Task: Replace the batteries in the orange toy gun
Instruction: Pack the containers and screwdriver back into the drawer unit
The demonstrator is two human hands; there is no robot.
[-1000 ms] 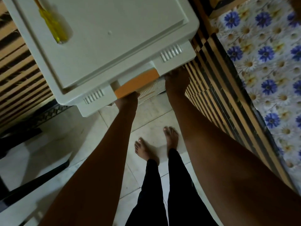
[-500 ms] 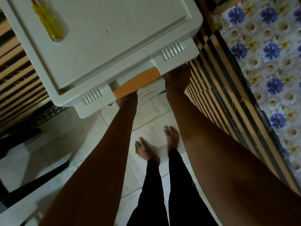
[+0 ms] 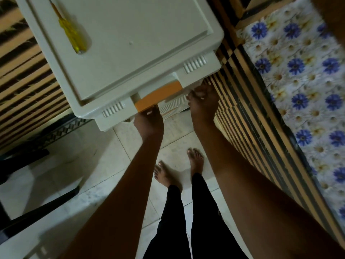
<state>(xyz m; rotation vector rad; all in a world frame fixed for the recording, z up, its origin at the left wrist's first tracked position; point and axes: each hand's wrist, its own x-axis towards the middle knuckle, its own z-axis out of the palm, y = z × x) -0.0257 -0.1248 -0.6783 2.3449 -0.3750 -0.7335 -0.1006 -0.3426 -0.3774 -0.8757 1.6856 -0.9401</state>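
Observation:
The orange toy gun and the batteries are not in view. A white plastic drawer cabinet [image 3: 130,43] stands in front of me, seen from above. Its top drawer [image 3: 188,75] has an orange handle [image 3: 158,96]. My left hand [image 3: 148,121] grips under the left end of that handle. My right hand [image 3: 203,101] curls its fingers under the drawer front to the right of the handle. A yellow-handled screwdriver [image 3: 71,35] lies on the cabinet top at the far left.
A striped wooden bed frame [image 3: 248,116] with a blue-flowered sheet [image 3: 302,81] runs along the right. Striped panelling [image 3: 24,75] is on the left, and dark furniture legs [image 3: 37,208] stand at the lower left. My bare feet [image 3: 179,165] are on the pale tiled floor.
Both hands have come a little toward me from under the drawer front, so more of the knuckles and fingers shows. The screwdriver has not moved.

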